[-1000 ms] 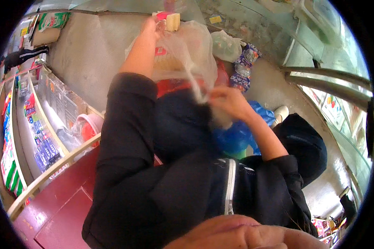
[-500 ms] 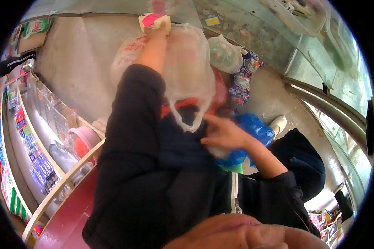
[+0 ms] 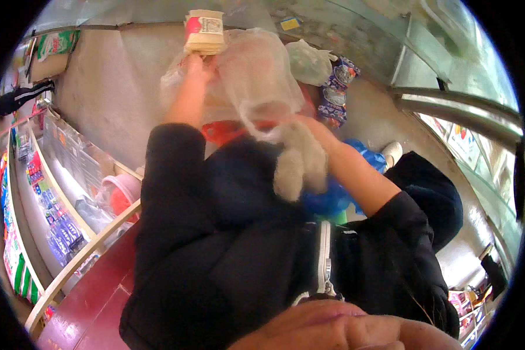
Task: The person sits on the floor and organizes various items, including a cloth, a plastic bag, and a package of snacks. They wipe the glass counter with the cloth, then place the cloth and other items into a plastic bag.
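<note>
My left hand (image 3: 200,69) is closed on a stack of cream paper-like packets (image 3: 205,35) with a pink label, held out beyond a translucent white plastic bag (image 3: 254,64). The bag stands in front of me, its handle loop drooping toward my lap. My right hand (image 3: 310,125) is beside the bag's handle. A fuzzy greyish-beige thing, like a knitted work glove (image 3: 300,160), hangs from it, blurred, and hides most of the fingers. Whether those fingers also touch the handle is unclear. Something red (image 3: 221,132) lies under the bag.
To the right are a tied clear bag (image 3: 310,63), dark blue patterned packets (image 3: 334,96) and a blue plastic bag (image 3: 361,153). Shelves with packaged goods (image 3: 61,233) and a pink basin (image 3: 122,189) line the left. Glass panels (image 3: 437,58) bound the right.
My left hand has moved slightly left, and the packet stack now stands upright with its label showing. My right hand has moved up to the bag's handle, bringing the glove-like thing into view.
</note>
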### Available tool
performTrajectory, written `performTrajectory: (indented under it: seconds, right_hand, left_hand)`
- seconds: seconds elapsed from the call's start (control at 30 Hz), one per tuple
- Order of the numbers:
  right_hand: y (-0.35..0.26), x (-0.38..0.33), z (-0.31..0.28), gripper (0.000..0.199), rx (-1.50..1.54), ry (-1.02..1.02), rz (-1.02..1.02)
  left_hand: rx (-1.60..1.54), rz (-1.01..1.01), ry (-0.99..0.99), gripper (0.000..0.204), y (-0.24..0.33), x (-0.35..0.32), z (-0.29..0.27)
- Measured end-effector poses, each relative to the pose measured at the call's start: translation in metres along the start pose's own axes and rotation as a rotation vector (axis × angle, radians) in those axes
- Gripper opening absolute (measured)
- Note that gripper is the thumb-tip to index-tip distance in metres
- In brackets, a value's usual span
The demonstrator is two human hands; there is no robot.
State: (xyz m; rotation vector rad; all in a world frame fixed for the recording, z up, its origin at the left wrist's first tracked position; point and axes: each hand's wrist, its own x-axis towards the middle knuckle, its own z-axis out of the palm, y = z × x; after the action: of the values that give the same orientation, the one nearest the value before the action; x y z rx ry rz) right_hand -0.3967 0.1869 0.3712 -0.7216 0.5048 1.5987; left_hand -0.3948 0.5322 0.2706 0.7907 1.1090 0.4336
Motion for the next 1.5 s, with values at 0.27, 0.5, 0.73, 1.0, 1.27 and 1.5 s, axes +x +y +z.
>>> performTrajectory:
  seconds: [0.27,0.5,0.73,1.0,1.27,1.5]
  right_hand:
    - [0.013,-0.069,0.025,0.026,-0.748,-0.152,-0.561]
    - [0.036,-0.216,0.014,0.023,-0.915,-0.282,-0.435]
    - [0.091,-0.258,-0.067,0.023,-1.213,-0.260,-0.322]
    - [0.096,-0.278,-0.082,0.039,-1.587,-0.025,-0.319]
    - [0.055,-0.283,-0.078,0.062,-1.705,0.676,-0.481]
    - [0.049,-0.170,-0.141,0.117,-1.529,0.833,-0.462]
  left_hand:
    - [0.247,0.261,-0.206,0.031,0.070,-0.160,0.019]
    - [0.345,0.319,-0.350,0.031,0.084,-0.238,0.030]
    - [0.703,0.283,-0.580,0.029,0.016,-0.268,0.067]
    - [1.426,0.335,-0.812,0.042,-0.166,-0.288,0.085]
    - [1.247,0.402,-0.794,0.035,-0.232,-0.252,0.019]
    - [1.341,-0.047,-1.037,0.043,-0.199,-0.320,0.051]
